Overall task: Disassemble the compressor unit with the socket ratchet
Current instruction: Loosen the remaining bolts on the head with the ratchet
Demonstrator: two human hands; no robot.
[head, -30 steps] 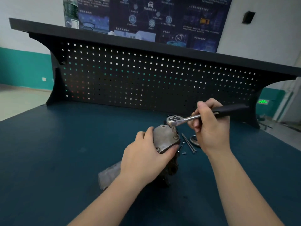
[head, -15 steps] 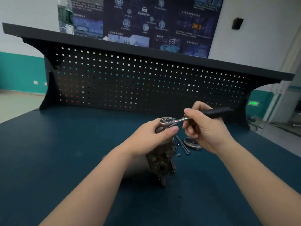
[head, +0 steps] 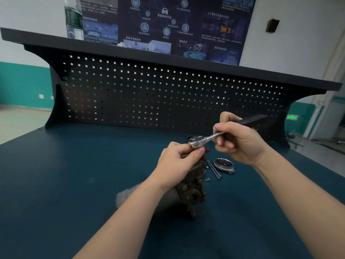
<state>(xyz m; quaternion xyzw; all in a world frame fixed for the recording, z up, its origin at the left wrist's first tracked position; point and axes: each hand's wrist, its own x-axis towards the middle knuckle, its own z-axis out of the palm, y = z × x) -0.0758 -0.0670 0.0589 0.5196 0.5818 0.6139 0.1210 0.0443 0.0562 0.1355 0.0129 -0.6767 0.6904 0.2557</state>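
The grimy metal compressor unit (head: pixel 190 191) lies on the dark teal bench top (head: pixel 74 184), partly hidden under my left forearm. My right hand (head: pixel 240 141) grips the socket ratchet (head: pixel 203 140) by its shaft, the black handle sticking out to the right. The chrome head hangs just above the unit. My left hand (head: pixel 177 163) pinches under the ratchet head with thumb and fingers; what it pinches is hidden.
Two long bolts (head: pixel 213 170), a small screw (head: pixel 207 179) and a round metal cover (head: pixel 224 164) lie just right of the unit. A black pegboard (head: pixel 149 94) closes the back of the bench. A water bottle (head: pixel 73 17) stands on its top shelf.
My left hand left the compressor's end plate and rose to the ratchet head. The ratchet lifted off the unit, and the unit now lies turned on the bench. The camera tilted.
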